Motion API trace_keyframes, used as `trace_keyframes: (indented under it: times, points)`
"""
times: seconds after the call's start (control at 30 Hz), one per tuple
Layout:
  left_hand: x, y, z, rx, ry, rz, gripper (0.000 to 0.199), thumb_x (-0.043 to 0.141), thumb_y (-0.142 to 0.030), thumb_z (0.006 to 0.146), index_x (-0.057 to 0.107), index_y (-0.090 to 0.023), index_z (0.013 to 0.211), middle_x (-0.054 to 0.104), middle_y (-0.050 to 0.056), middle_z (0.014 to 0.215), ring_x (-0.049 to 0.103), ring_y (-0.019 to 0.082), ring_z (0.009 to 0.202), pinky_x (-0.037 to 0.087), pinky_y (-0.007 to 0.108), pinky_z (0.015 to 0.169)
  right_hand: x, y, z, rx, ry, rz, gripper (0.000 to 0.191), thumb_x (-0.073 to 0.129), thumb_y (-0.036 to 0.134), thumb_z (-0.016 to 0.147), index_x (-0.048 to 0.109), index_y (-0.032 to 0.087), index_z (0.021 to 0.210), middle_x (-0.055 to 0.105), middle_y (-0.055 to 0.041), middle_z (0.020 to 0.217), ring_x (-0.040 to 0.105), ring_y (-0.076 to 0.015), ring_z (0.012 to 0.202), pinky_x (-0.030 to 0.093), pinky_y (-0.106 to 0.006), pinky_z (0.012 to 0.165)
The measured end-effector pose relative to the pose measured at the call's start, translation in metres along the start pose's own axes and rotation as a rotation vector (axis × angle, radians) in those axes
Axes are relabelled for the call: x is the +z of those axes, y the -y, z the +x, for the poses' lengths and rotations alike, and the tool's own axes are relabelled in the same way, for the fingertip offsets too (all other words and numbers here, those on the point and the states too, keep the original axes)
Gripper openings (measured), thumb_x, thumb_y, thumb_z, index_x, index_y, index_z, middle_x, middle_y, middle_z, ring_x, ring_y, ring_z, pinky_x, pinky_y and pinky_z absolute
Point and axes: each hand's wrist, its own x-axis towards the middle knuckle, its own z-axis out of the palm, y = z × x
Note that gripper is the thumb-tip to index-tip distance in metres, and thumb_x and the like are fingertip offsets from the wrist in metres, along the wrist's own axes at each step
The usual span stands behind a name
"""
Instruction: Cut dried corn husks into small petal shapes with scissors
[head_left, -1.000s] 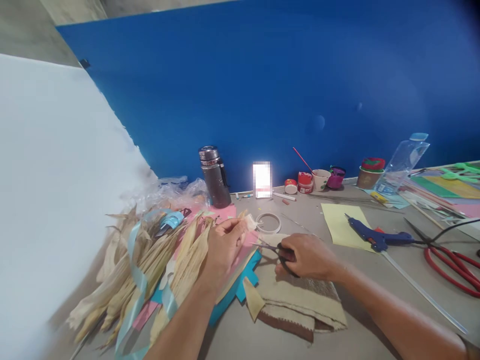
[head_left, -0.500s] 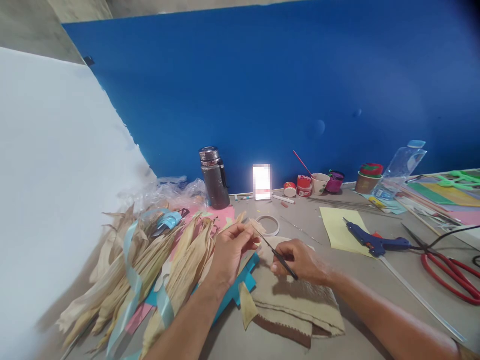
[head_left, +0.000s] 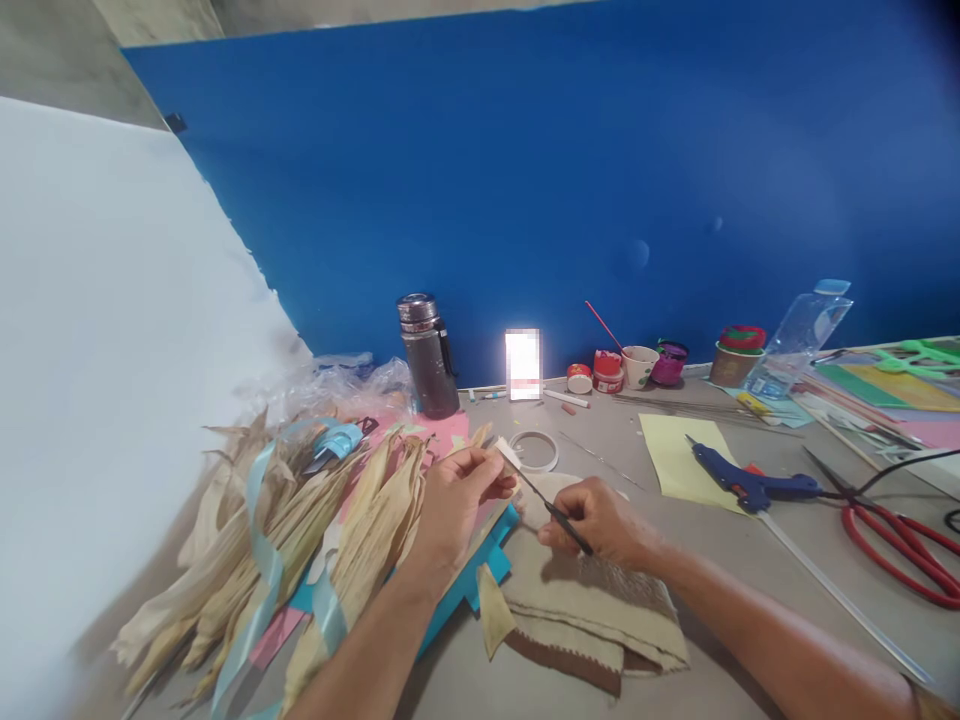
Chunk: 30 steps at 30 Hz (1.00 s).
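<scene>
My left hand (head_left: 463,500) pinches a small pale, fringed piece (head_left: 508,453) between thumb and fingers; it resembles dried husk, but its material is hard to make out. My right hand (head_left: 596,525) grips dark-handled scissors (head_left: 564,522), seen nearly edge-on, with their thin blades reaching up and left to that piece. Whether the blades are parted does not show. Under both hands lies a folded beige cloth (head_left: 592,610) with a brown stitched edge. Beside my left wrist is blue card (head_left: 480,575), partly covered by the forearm.
Dried corn husks (head_left: 375,510) and light-blue ribbon (head_left: 262,520) spread at left. Behind stand a thermos (head_left: 430,360), a glowing screen (head_left: 523,365) and paint pots (head_left: 608,372). A tape roll (head_left: 555,455), glue gun (head_left: 750,482) and red-handled scissors (head_left: 892,545) lie farther right.
The pale piece has turned slightly in my left fingers and looks narrower and brighter. My right hand and the scissors have shifted a little to the left.
</scene>
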Motion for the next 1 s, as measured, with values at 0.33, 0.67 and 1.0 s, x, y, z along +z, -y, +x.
trace_keyframes:
  times: [0.33, 0.67, 1.0]
  points:
    - [-0.012, -0.007, 0.003, -0.056, 0.089, 0.098, 0.014, 0.062, -0.021, 0.069, 0.058, -0.016, 0.056, 0.058, 0.0, 0.058, 0.056, 0.013, 0.058, 0.048, 0.025, 0.06, 0.003, 0.001, 0.0, 0.034, -0.051, -0.106, 0.049, 0.072, 0.052, 0.068, 0.047, 0.016, 0.047, 0.036, 0.0052, 0.049, 0.031, -0.0082, 0.051, 0.022, -0.023, 0.047]
    - [-0.018, -0.017, 0.001, -0.024, 0.089, 0.315, 0.027, 0.066, -0.021, 0.072, 0.073, -0.02, 0.098, 0.07, 0.005, 0.085, 0.062, 0.016, 0.071, 0.047, 0.023, 0.057, 0.004, -0.006, 0.002, -0.03, -0.105, -0.157, 0.052, 0.072, 0.054, 0.068, 0.042, 0.017, 0.048, 0.033, 0.0054, 0.052, 0.028, -0.0084, 0.053, 0.02, -0.023, 0.048]
    - [-0.011, -0.006, 0.005, -0.114, 0.129, -0.142, 0.017, 0.078, -0.029, 0.071, 0.069, -0.014, 0.073, 0.065, 0.002, 0.068, 0.06, 0.011, 0.064, 0.048, 0.021, 0.059, -0.008, -0.001, -0.003, -0.109, 0.151, 0.339, 0.05, 0.063, 0.064, 0.077, 0.059, 0.015, 0.07, 0.059, -0.0013, 0.064, 0.049, -0.0112, 0.056, 0.033, -0.021, 0.049]
